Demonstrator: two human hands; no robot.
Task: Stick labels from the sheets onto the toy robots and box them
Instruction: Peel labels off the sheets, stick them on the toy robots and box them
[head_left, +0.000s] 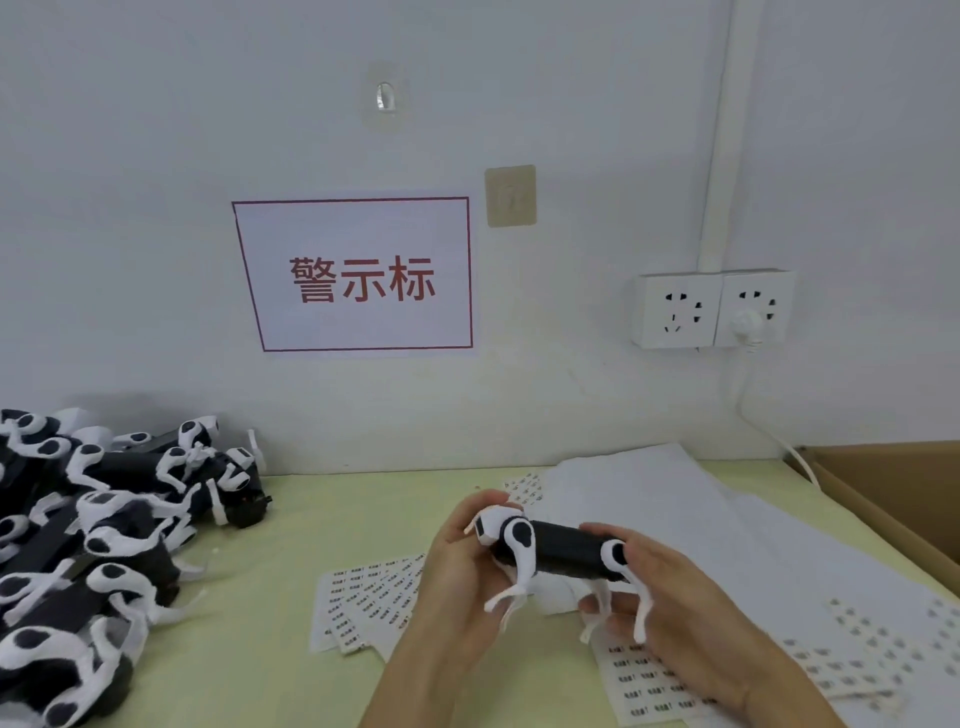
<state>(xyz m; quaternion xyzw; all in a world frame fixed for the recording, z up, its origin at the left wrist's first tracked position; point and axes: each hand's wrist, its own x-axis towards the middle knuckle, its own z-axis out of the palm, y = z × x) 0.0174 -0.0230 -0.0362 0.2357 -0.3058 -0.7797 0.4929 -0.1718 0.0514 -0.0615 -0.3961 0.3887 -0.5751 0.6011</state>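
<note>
A black and white toy robot dog (556, 551) is held above the table between both hands. My left hand (462, 566) grips its white head end, fingers curled round it. My right hand (670, 597) grips the rear end, with the dog's white legs hanging down between the fingers. A fan of label sheets (363, 597) lies on the table under my left hand. Another label sheet (639, 686) lies under my right hand, and peeled sheets (872, 649) sit further right.
A big pile of toy robot dogs (93, 545) fills the left of the yellow-green table (291, 519). A brown cardboard box (893, 483) stands at the far right. White paper sheets (649, 493) lie behind the hands. Wall sockets (711, 309) with a white cable are on the wall.
</note>
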